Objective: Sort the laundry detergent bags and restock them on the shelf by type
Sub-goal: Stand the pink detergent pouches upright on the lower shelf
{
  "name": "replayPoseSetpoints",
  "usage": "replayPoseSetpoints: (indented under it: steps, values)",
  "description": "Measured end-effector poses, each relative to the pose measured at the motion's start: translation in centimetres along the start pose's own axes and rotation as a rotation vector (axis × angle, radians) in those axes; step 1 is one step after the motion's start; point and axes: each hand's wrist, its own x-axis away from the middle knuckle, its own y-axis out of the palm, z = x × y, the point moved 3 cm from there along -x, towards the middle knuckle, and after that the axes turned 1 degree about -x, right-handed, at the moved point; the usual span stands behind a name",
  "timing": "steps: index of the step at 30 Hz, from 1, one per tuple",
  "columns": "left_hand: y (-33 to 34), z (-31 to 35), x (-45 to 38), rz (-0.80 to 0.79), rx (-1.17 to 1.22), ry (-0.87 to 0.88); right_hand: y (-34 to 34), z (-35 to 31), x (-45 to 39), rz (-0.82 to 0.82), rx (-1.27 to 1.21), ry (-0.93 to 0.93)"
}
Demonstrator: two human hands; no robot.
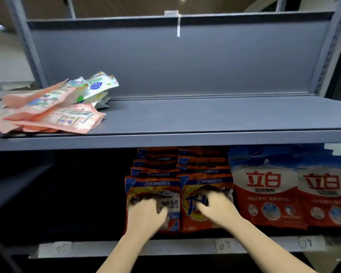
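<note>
Two rows of orange detergent bags stand upright on the lower shelf, one behind another. My left hand (pixel 146 213) lies flat against the front bag of the left row (pixel 171 196). My right hand (pixel 215 207) lies on the front bag of the right row (pixel 193 217). Both hands are blurred, with fingers spread over the bag faces. To the right stand two large red and blue bags (pixel 268 186). On the upper shelf at the left lies a loose pile of pink bags (pixel 53 117) with white and green bags (pixel 98 85) behind it.
The upper shelf board (pixel 205 115) stretches bare to the right of the pile. The lower shelf is dark to the left of the orange rows. White label strips (pixel 222 246) marked with numbers run along the lower shelf's front edge. A grey upright post (pixel 331 46) stands at the right.
</note>
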Motion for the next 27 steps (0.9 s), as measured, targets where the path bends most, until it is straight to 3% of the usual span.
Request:
replayPoseSetpoints:
  steps: [6, 12, 16, 21, 27]
  values:
    - [-11.0, -1.1, 0.9, 0.573, 0.153, 0.219, -6.2, -8.6, 1.2, 0.455, -0.045, -0.409]
    - [-20.9, -6.5, -1.5, 0.886, 0.204, 0.072, -12.0, -17.5, 0.2, 0.672, -0.218, -0.578]
    - [-25.4, -12.7, -3.9, 0.927, 0.226, -0.092, -12.8, -23.0, -3.5, 0.581, -0.297, -0.438]
    - [-27.8, -21.2, -7.3, 0.709, 0.159, -0.261, -10.3, -29.1, -9.3, 0.361, -0.462, -0.293]
    - [-29.1, -27.3, -10.9, 0.536, 0.126, -0.243, -7.4, -32.5, -13.8, 0.409, -0.419, -0.138]
